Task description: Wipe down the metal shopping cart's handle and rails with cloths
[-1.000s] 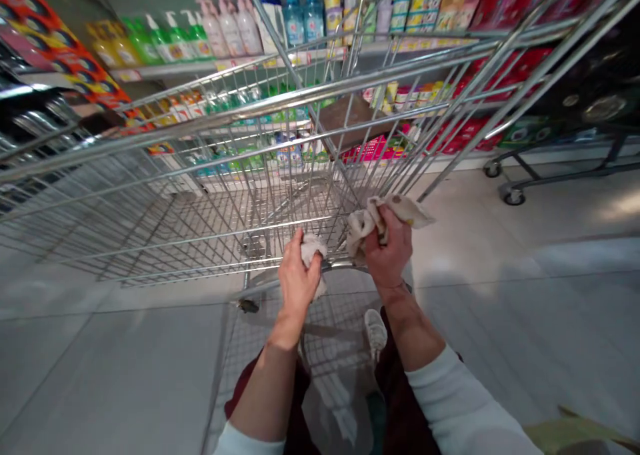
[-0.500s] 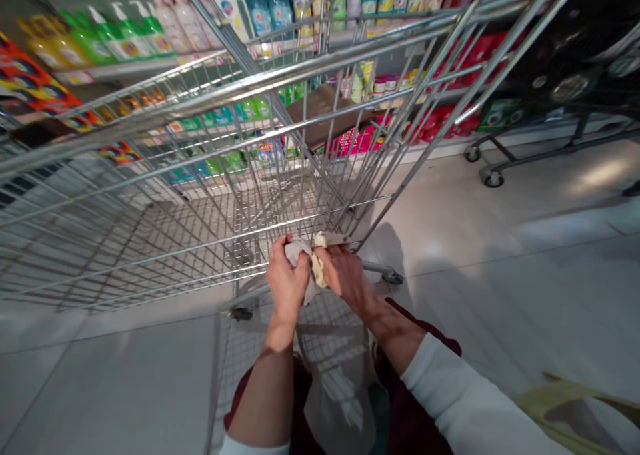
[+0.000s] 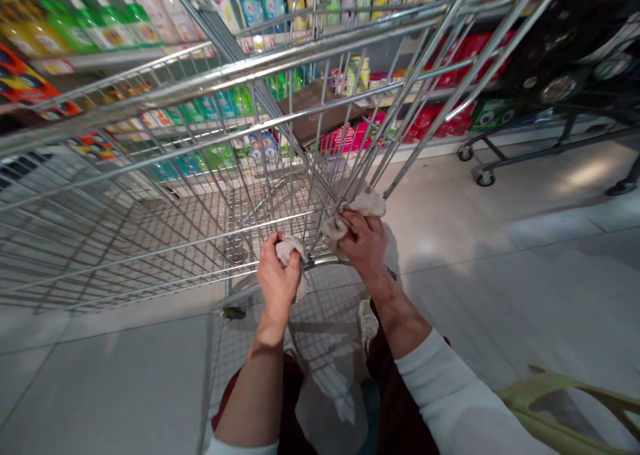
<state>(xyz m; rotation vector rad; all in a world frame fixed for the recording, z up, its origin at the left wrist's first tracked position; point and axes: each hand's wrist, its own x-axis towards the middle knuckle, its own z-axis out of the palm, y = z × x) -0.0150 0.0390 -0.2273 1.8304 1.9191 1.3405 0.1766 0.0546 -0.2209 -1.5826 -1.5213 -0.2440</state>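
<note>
A metal shopping cart [image 3: 235, 78] stands right in front of me, its wire side facing my hands. My left hand [image 3: 277, 278] is closed around a crumpled greyish cloth [image 3: 291, 247], close to the cart's lower side wires. In my right hand [image 3: 367, 245] is a second, off-white cloth [image 3: 369, 203], bunched between the fingers and pressed against the cart's wires near its lower right corner. Part of each cloth is hidden by the fingers. A brown flat panel [image 3: 320, 111] sits at the cart's upper right end.
Shelves with pump bottles [image 3: 105, 21] and other packages run behind the cart. A dark cart frame on wheels [image 3: 550, 135] stands at the right. A yellow-green strap-like item [image 3: 545, 395] lies at the lower right. My shoe [image 3: 369, 321] rests on the tiled floor.
My right hand has moved up and right with its cloth, away from my left hand. The left hand has shifted slightly left, still gripping its cloth.
</note>
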